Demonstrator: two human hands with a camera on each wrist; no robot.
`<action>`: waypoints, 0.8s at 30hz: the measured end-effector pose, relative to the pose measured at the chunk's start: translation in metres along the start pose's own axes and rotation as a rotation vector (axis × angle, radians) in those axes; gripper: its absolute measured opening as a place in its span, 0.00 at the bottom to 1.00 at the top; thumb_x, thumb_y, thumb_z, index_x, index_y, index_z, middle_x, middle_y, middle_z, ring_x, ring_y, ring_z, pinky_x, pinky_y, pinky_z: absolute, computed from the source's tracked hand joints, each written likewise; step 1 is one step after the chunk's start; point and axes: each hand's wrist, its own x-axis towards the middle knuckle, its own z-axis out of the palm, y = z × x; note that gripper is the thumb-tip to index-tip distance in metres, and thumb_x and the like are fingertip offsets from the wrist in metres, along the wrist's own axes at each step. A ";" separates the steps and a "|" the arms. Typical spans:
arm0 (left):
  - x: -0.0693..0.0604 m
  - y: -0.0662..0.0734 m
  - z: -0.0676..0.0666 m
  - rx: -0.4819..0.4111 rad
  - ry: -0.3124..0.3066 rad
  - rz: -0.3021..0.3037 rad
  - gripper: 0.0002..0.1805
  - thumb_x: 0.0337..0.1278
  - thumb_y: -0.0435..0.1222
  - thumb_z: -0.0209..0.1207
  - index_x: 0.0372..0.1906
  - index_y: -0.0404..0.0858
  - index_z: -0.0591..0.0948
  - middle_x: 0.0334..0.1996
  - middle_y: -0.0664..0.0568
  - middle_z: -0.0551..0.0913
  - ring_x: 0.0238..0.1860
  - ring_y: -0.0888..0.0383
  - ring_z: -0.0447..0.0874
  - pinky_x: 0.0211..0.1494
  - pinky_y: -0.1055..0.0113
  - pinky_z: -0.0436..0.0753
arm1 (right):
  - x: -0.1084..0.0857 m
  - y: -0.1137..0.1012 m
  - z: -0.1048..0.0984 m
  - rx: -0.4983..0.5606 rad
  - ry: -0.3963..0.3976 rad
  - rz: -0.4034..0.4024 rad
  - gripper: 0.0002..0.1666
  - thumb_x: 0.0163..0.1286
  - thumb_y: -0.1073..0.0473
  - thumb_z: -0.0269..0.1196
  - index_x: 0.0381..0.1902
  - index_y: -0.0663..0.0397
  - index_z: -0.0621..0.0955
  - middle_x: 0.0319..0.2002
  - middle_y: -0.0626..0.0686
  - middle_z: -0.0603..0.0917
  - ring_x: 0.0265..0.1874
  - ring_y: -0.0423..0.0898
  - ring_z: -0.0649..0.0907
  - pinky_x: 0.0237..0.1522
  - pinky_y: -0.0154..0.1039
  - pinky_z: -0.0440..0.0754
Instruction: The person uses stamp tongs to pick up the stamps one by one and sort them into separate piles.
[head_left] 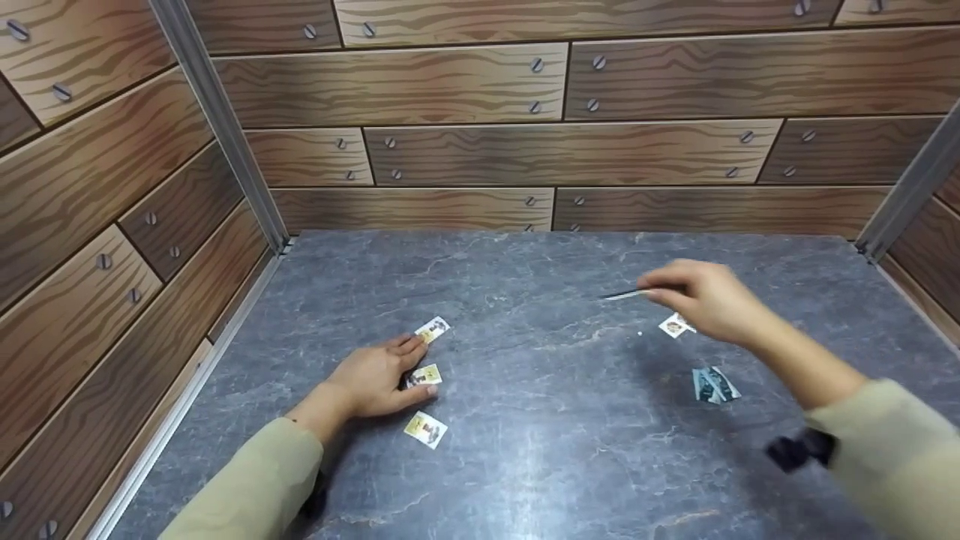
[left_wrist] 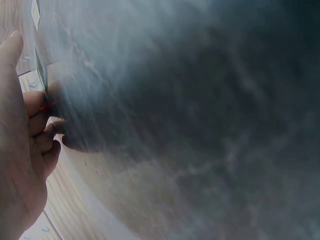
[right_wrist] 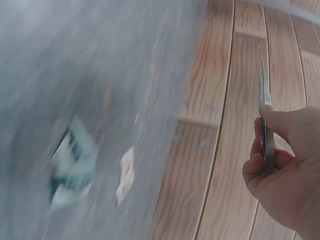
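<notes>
My left hand (head_left: pixel 381 380) lies palm-down on the table, fingertips touching a small yellow-and-white card (head_left: pixel 435 328). A second card (head_left: pixel 427 374) shows between its thumb and fingers, and a third card (head_left: pixel 426 430) lies nearer. In the left wrist view, a card edge (left_wrist: pixel 41 70) meets the fingers of my left hand (left_wrist: pixel 20 140). Raised above the table, my right hand (head_left: pixel 705 298) pinches a slim pointed metallic tool (head_left: pixel 626 295). The right wrist view shows the tool's tip (right_wrist: pixel 263 80) pointing away from my right hand (right_wrist: pixel 285 160); its exact kind is unclear.
Below my right hand lie a white picture card (head_left: pixel 674 325), partly hidden, and teal cards (head_left: pixel 715 385) on the grey marbled table (head_left: pixel 525 450). A tiny white speck (head_left: pixel 640 333) sits left of the white card. Wood-patterned walls (head_left: pixel 465 82) stand behind and at both sides.
</notes>
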 end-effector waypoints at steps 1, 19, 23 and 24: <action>0.000 0.000 0.000 0.000 -0.003 -0.002 0.50 0.72 0.70 0.48 0.80 0.36 0.69 0.78 0.42 0.70 0.78 0.42 0.67 0.73 0.43 0.76 | 0.008 -0.005 0.007 0.017 -0.006 -0.004 0.10 0.73 0.64 0.69 0.50 0.56 0.91 0.43 0.53 0.91 0.41 0.50 0.86 0.46 0.53 0.84; -0.001 -0.001 0.004 0.006 0.003 0.005 0.49 0.73 0.69 0.48 0.79 0.35 0.69 0.78 0.42 0.69 0.79 0.41 0.65 0.72 0.42 0.76 | 0.091 -0.057 0.148 0.202 -0.036 0.041 0.08 0.71 0.67 0.69 0.46 0.63 0.91 0.45 0.61 0.90 0.48 0.59 0.87 0.55 0.57 0.84; 0.000 -0.002 0.003 -0.004 0.004 -0.009 0.49 0.72 0.69 0.48 0.80 0.36 0.69 0.78 0.43 0.69 0.79 0.42 0.65 0.73 0.44 0.75 | 0.095 -0.062 0.166 0.201 -0.024 0.058 0.09 0.71 0.68 0.68 0.46 0.62 0.91 0.46 0.61 0.90 0.49 0.60 0.87 0.57 0.57 0.83; 0.001 -0.002 0.002 -0.007 0.004 -0.012 0.48 0.72 0.69 0.48 0.80 0.36 0.70 0.78 0.44 0.69 0.79 0.42 0.66 0.73 0.44 0.75 | 0.095 -0.063 0.170 0.202 -0.025 0.060 0.09 0.71 0.68 0.68 0.46 0.62 0.91 0.46 0.61 0.90 0.49 0.60 0.87 0.57 0.57 0.82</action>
